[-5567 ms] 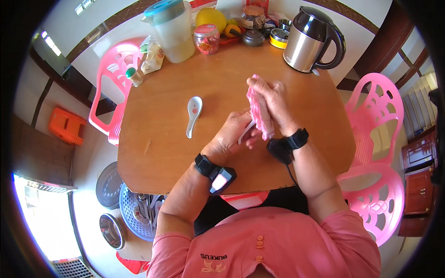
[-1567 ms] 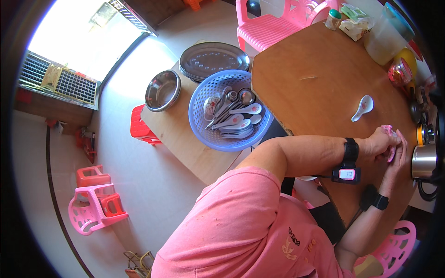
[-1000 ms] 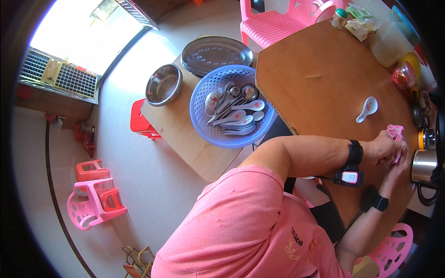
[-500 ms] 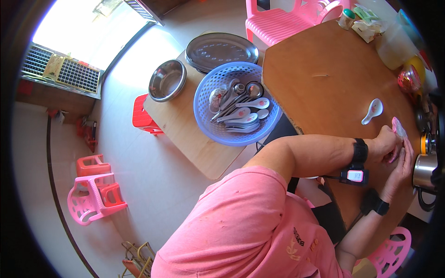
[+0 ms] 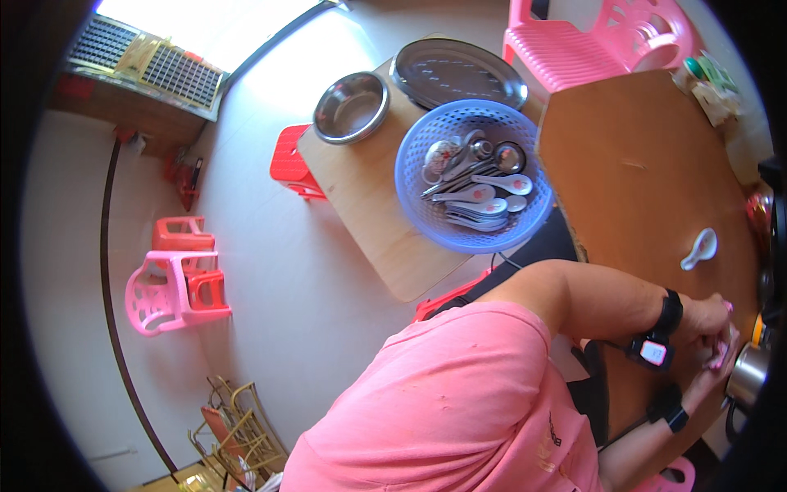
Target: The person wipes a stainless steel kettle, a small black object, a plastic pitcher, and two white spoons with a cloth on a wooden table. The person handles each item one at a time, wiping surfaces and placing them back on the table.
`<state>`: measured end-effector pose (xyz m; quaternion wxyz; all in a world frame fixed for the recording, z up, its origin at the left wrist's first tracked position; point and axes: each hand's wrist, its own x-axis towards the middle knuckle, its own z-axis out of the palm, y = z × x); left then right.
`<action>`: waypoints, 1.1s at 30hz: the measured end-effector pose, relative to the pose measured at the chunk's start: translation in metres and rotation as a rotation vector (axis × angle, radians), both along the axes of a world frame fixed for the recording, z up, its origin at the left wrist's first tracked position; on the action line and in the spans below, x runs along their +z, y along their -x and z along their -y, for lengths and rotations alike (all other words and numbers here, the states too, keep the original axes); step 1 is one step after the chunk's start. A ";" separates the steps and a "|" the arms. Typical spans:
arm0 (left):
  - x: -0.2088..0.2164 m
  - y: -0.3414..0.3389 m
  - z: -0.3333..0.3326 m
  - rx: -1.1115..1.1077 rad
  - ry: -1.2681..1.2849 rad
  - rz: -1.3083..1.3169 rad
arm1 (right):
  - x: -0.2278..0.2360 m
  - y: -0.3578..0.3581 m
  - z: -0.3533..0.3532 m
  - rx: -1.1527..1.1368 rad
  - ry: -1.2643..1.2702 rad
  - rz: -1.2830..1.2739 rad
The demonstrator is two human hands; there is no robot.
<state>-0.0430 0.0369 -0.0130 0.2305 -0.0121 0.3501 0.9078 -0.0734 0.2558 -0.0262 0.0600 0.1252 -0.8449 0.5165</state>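
Left hand (image 5: 705,318): fingers curled on a pink cloth (image 5: 721,354); anything within the cloth is hidden.
Right hand (image 5: 710,380): placed against the cloth from below; how far its fingers are closed cannot be told.
Pink cloth: held between both hands, over the brown surface (image 5: 631,201), near the steel kettle (image 5: 748,375).
White spoon (image 5: 701,248): laid on the brown surface, apart from both hands.
Blue basket (image 5: 416,166): loaded with spoons (image 5: 479,209), set on the pale surface (image 5: 385,238).
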 end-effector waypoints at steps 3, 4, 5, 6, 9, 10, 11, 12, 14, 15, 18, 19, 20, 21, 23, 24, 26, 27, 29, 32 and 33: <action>-0.002 0.000 0.001 -0.076 -0.060 -0.027 | -0.013 0.010 -0.014 -0.167 0.236 0.152; -0.003 -0.001 -0.001 -0.082 -0.047 -0.087 | -0.017 0.013 -0.011 -0.133 0.256 0.188; -0.003 -0.001 -0.004 -0.098 -0.098 -0.037 | -0.015 0.012 -0.009 -0.165 0.294 0.267; -0.006 0.002 -0.006 -0.114 -0.152 0.016 | -0.015 0.011 -0.003 -0.183 0.271 0.265; -0.009 0.004 -0.025 -0.026 -0.285 0.013 | -0.012 0.009 0.019 -0.214 0.191 0.204; -0.012 0.007 -0.030 -0.081 -0.200 -0.048 | -0.011 0.007 0.026 -0.224 0.168 0.189; -0.014 0.010 -0.036 -0.085 -0.170 -0.077 | -0.010 0.006 0.031 -0.231 0.146 0.172; -0.017 0.013 -0.041 -0.068 -0.124 -0.107 | -0.009 0.005 0.035 -0.241 0.129 0.154; -0.022 0.017 -0.049 0.005 0.039 -0.192 | -0.009 0.004 0.040 -0.261 0.098 0.123; -0.024 0.019 -0.051 0.053 0.140 -0.224 | -0.009 0.004 0.042 -0.269 0.084 0.106; -0.027 0.020 -0.051 0.172 0.322 -0.241 | -0.008 0.002 0.043 -0.298 0.048 0.060; -0.028 0.019 -0.050 0.200 0.329 -0.226 | -0.007 0.001 0.042 -0.302 0.037 0.042; -0.026 0.017 -0.049 0.224 0.324 -0.198 | -0.006 0.000 0.042 -0.312 0.025 0.022; -0.026 0.016 -0.045 0.229 0.294 -0.160 | -0.005 0.000 0.042 -0.323 0.014 0.002; -0.024 0.013 -0.040 0.288 0.146 -0.121 | -0.003 -0.003 0.043 -0.342 -0.012 -0.040; -0.023 0.013 -0.038 0.304 0.128 -0.081 | -0.002 -0.004 0.043 -0.353 -0.022 -0.058; -0.023 0.013 -0.035 0.318 -0.034 0.046 | 0.000 -0.007 0.045 -0.364 -0.043 -0.088; -0.024 0.015 -0.035 0.319 -0.056 0.035 | 0.001 -0.009 0.046 -0.360 -0.045 -0.091; -0.030 0.021 -0.034 0.311 -0.173 0.039 | 0.004 -0.014 0.050 -0.331 0.037 -0.033; -0.044 0.033 -0.031 0.230 -0.285 0.142 | 0.018 -0.030 0.055 -0.180 -0.147 -0.004; -0.044 0.036 -0.031 0.252 -0.319 0.103 | 0.024 -0.035 0.058 -0.104 -0.132 0.032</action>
